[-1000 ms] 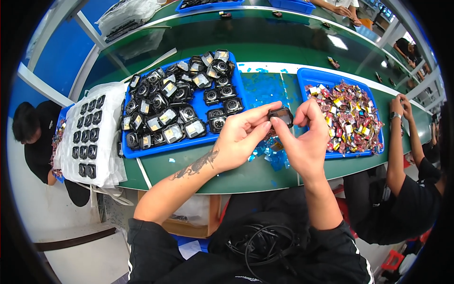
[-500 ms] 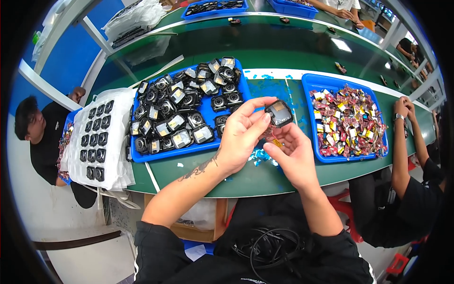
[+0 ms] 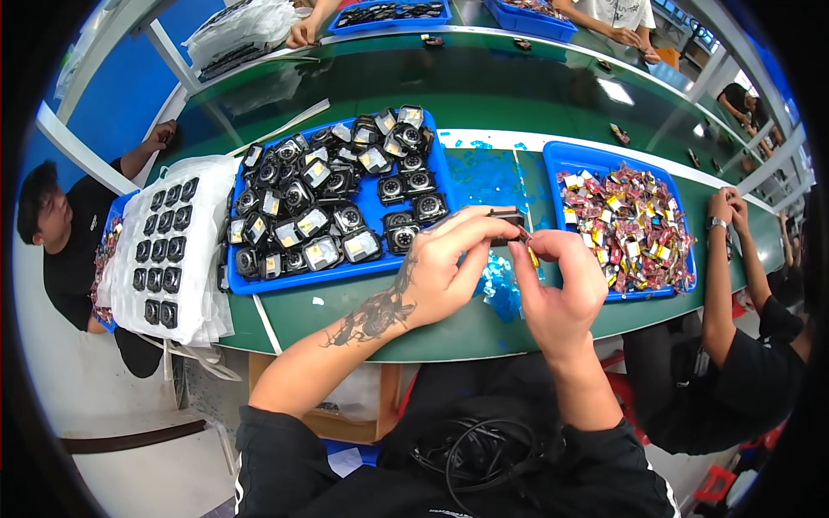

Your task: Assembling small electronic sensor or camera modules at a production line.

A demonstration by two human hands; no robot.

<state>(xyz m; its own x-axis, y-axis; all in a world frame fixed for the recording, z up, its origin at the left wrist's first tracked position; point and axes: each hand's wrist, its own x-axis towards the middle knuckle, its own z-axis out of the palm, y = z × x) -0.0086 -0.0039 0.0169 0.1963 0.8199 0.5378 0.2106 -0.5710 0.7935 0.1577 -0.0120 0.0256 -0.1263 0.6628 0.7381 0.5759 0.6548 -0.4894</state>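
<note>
Head view: left hand (image 3: 451, 269) pinches black case (image 3: 504, 212), just right of blue tray (image 3: 369, 198); right hand (image 3: 566, 283) pinched narrow on small red-yellow part (image 3: 533, 256) beside case. Case looks light, stiff, maybe slick: hold by edges. Part probably fragile.

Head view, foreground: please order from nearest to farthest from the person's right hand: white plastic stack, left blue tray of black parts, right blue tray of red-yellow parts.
1. Right blue tray: close beside the right hand, on its right.
2. Left blue tray: on the hand's left.
3. White plastic stack: farther left, past that tray.
</note>
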